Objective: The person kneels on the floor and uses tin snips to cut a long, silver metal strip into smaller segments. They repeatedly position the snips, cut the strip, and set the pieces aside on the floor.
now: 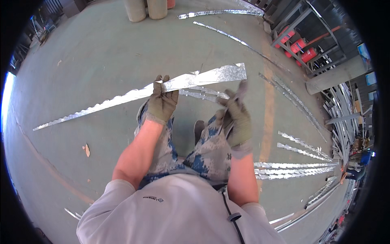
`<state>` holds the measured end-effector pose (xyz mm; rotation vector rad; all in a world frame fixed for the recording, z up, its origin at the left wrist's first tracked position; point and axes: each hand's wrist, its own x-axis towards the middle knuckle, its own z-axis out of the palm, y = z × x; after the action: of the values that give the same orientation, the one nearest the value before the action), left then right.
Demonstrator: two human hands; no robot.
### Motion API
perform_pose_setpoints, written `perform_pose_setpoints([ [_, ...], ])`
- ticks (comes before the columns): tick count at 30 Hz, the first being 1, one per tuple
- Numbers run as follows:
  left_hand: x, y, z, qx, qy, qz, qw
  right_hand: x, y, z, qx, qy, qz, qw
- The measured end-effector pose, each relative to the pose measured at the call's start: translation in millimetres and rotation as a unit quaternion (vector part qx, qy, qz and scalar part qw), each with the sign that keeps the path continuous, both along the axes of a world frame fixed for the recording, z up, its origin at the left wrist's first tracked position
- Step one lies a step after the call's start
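Observation:
A long shiny sheet-metal strip [122,99] with one jagged edge slants across in front of me. It is broad at the right end and tapers toward the far left. My left hand [163,101], in an olive work glove, is closed around its lower edge near the middle. Just below the broad end is my gloved right hand [235,118], its fingers curled. A greyish shape rises from it toward the strip's corner; whether that is a finger or a tool I cannot make out. Behind the hands, two narrower jagged strips [203,95] are partly covered.
More jagged metal strips [296,166] lie on the green floor at right, with others [221,14] at the far side. Red fire extinguishers [298,45] stand in a metal rack. A pile of metal lengths [343,122] lies at far right. Round columns [156,9] stand ahead.

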<state>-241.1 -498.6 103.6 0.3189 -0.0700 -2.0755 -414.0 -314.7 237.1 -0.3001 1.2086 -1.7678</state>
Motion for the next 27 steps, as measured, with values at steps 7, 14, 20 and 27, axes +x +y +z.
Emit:
perform_pose_setpoints([
  [7, 15.2, 29.4, 19.8, 0.067, 0.005, 0.005, 0.998, 2.6, 4.9, 46.5, -0.037, 0.131, -0.103, 0.985],
  [14, 34.2, 54.9, 31.0, 0.055, 0.028, -0.026, 0.998, 5.2, -0.6, 60.1, 0.028, 0.217, -0.120, 0.968],
  [20, 40.6, 62.2, 27.5, -0.063, 0.136, -0.088, 0.985, -4.9, 8.2, 59.4, -0.001, 0.195, -0.132, 0.972],
  [27, 42.4, 56.2, 13.7, -0.157, -0.122, -0.045, 0.979, 8.1, 2.6, 58.7, 0.029, 0.210, -0.087, 0.973],
])
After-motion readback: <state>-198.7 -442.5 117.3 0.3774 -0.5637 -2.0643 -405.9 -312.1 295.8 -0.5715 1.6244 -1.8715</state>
